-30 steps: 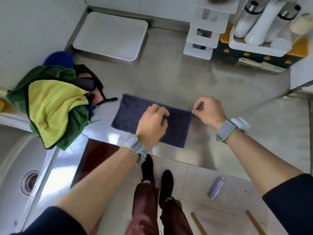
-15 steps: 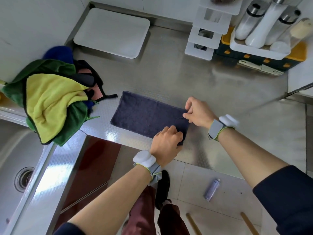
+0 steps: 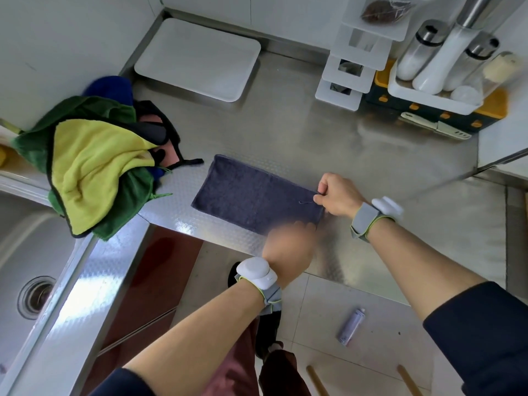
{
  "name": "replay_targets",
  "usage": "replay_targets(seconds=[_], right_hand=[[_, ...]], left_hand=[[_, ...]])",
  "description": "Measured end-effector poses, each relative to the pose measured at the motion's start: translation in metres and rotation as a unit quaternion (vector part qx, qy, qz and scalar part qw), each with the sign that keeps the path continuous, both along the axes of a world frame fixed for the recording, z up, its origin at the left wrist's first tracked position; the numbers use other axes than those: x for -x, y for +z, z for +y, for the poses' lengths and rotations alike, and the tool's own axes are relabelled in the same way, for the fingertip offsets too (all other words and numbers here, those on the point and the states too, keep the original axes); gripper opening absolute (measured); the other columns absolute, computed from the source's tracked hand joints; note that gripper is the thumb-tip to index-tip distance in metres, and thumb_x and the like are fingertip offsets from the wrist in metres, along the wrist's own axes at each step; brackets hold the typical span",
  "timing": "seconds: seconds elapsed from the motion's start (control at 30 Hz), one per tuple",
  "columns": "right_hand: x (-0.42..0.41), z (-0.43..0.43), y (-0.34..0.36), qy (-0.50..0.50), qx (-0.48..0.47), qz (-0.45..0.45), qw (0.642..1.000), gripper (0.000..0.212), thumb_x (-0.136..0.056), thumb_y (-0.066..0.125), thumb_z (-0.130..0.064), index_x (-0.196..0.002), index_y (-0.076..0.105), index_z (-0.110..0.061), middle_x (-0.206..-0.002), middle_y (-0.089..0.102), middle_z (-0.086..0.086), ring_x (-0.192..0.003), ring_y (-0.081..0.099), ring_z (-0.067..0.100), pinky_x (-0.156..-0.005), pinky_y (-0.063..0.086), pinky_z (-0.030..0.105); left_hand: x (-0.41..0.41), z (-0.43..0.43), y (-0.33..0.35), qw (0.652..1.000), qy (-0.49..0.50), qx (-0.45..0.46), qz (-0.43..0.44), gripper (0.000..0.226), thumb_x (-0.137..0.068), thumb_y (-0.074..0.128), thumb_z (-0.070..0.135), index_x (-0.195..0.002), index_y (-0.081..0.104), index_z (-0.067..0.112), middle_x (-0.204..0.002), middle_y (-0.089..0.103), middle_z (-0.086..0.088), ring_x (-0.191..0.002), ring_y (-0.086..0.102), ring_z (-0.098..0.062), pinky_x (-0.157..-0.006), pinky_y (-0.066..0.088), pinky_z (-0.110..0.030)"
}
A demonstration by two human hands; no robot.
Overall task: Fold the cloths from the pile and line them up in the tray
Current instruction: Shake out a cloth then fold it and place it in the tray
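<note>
A dark cloth (image 3: 251,192) lies spread flat on the steel surface (image 3: 328,144), its long side running left to right, probably so that the edges can be matched cleanly for a fold. The right hand (image 3: 338,195) sits at the cloth's right end, and its fingers (image 3: 321,192) are curled in a pinch on the far part of that short edge, next to what looks like a small hanging loop. The left hand (image 3: 288,247) is at the near right corner of the same cloth, but it is smeared by motion blur, so I cannot tell whether its fingers are gripping the corner or only resting on it. Two hands on the two corners of one end suggest the aim is to carry that end across to the left end, halving the cloth while the rest stays pressed flat by its own weight. The pile (image 3: 94,167) of green, yellow and darker cloths sits heaped at the left of the surface, just beside the sink (image 3: 25,252), near the working spot so the next piece is an easy reach. The white tray (image 3: 197,57) lies at the back, well apart from the hands, and no folded cloth shows in it, so the task seems to be at an early stage.
</note>
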State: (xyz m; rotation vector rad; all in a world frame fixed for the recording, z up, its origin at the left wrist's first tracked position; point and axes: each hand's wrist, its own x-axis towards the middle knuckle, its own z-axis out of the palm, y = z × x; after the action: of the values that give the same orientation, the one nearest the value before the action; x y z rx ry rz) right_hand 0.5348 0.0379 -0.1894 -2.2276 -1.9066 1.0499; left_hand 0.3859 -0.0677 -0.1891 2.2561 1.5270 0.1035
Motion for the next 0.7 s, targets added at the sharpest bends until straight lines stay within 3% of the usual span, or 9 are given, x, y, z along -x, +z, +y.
replay_targets(seconds=[0.1, 0.2, 0.33, 0.4, 0.5, 0.6, 0.7], right_hand=[[-0.003, 0.001, 0.007, 0.025, 0.019, 0.020, 0.999, 0.025, -0.080, 0.066, -0.007, -0.094, 0.047, -0.016, -0.076, 0.058, 0.006, -0.065, 0.057, 0.029, -0.067, 0.050, 0.037], [-0.003, 0.005, 0.016, 0.076, 0.036, 0.044, 0.996, 0.016, -0.081, 0.062, -0.005, -0.085, 0.055, -0.019, -0.059, 0.049, 0.001, -0.056, 0.044, 0.023, -0.052, 0.035, 0.029], [0.015, 0.019, 0.031, 0.035, 0.075, 0.148, 0.986, 0.010, -0.086, 0.064, 0.001, -0.089, 0.073, -0.001, -0.060, 0.060, 0.010, -0.047, 0.055, 0.019, -0.044, 0.046, 0.025], [0.026, 0.027, 0.038, 0.021, 0.099, 0.201, 0.974, 0.011, -0.086, 0.073, -0.001, -0.094, 0.074, 0.006, -0.065, 0.065, 0.012, -0.047, 0.060, 0.013, -0.046, 0.051, 0.020], [0.047, 0.039, 0.042, 0.038, 0.161, 0.260, 0.951, 0.030, -0.075, 0.082, 0.003, -0.103, 0.071, 0.007, -0.077, 0.070, 0.018, -0.059, 0.068, 0.015, -0.057, 0.057, 0.019], [0.070, 0.053, 0.037, 0.114, 0.167, 0.207, 0.957, 0.040, -0.072, 0.079, 0.013, -0.110, 0.070, 0.001, -0.088, 0.072, 0.017, -0.076, 0.069, 0.016, -0.065, 0.056, 0.016], [0.098, 0.065, 0.026, 0.139, 0.148, 0.164, 0.965, 0.025, -0.083, 0.071, 0.010, -0.107, 0.069, 0.004, -0.079, 0.069, 0.014, -0.066, 0.065, 0.018, -0.061, 0.056, 0.022]], left_hand=[[0.007, -0.009, 0.002, 0.996, 0.011, 0.017, -0.083, 0.023, -0.086, 0.047, 0.011, -0.107, 0.038, 0.018, -0.084, 0.048, -0.003, -0.063, 0.050, -0.033, -0.053, 0.039, -0.038], [0.014, -0.012, 0.001, 0.977, 0.067, 0.045, -0.196, 0.024, -0.086, 0.048, 0.007, -0.104, 0.047, 0.023, -0.089, 0.051, 0.003, -0.068, 0.051, -0.024, -0.061, 0.048, -0.039], [0.033, -0.009, 0.005, 0.929, 0.188, 0.076, -0.308, 0.019, -0.082, 0.055, 0.004, -0.088, 0.061, 0.022, -0.084, 0.061, 0.007, -0.071, 0.059, -0.013, -0.070, 0.053, -0.041], [0.045, -0.006, 0.007, 0.908, 0.234, 0.090, -0.335, 0.017, -0.082, 0.055, 0.004, -0.085, 0.059, 0.021, -0.079, 0.064, 0.005, -0.071, 0.062, -0.017, -0.071, 0.054, -0.042], [0.066, -0.003, 0.008, 0.873, 0.309, 0.103, -0.363, 0.012, -0.082, 0.057, 0.009, -0.081, 0.059, 0.020, -0.072, 0.066, 0.004, -0.068, 0.063, -0.019, -0.070, 0.054, -0.042], [0.087, 0.001, 0.003, 0.844, 0.386, 0.093, -0.360, 0.009, -0.079, 0.067, 0.024, -0.074, 0.061, 0.023, -0.067, 0.066, 0.007, -0.063, 0.062, -0.008, -0.063, 0.050, -0.026], [0.110, 0.005, -0.007, 0.846, 0.415, 0.091, -0.323, 0.023, -0.079, 0.080, 0.033, -0.076, 0.059, 0.022, -0.067, 0.064, 0.009, -0.060, 0.057, -0.006, -0.061, 0.046, -0.020]])
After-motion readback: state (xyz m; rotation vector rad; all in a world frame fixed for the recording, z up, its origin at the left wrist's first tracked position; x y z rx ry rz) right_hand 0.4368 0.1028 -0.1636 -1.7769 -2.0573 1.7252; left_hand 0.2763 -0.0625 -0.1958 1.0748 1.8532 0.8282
